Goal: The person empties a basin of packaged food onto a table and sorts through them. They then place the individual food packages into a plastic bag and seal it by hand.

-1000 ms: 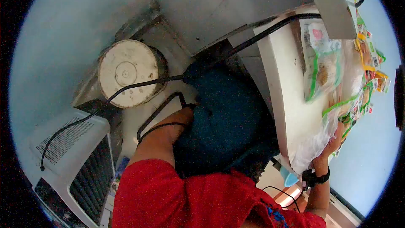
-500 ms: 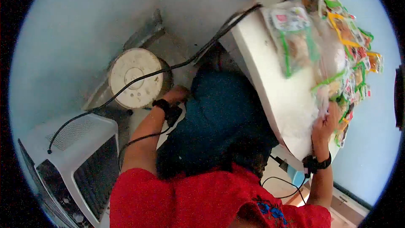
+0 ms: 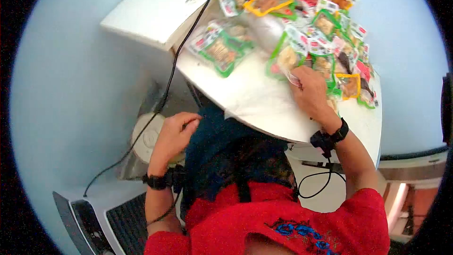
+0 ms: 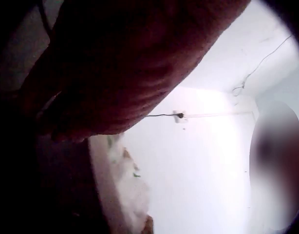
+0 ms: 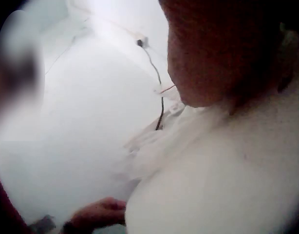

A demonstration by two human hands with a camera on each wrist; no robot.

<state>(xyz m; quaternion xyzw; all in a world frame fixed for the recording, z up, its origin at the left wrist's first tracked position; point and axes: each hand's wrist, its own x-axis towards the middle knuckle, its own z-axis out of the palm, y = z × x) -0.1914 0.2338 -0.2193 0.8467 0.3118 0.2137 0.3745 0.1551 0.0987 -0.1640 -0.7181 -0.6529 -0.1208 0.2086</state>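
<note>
Pinching clear plastic (image 3: 293, 79) over tabletop (image 3: 255, 97), right hand (image 3: 310, 93); food packets (image 3: 325, 23) crowd its 10–3 o'clock. Left hand (image 3: 174, 134) loosely curled, black cord (image 3: 168, 89) passing its 11 o'clock, round lid (image 3: 143, 134) at its 9.

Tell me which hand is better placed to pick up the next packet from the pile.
Right, I'd judge. The right hand is beside the packets, though it pinches clear plastic and may need to release it first. The left hand looks empty but hangs off the table's edge, farther away.
</note>
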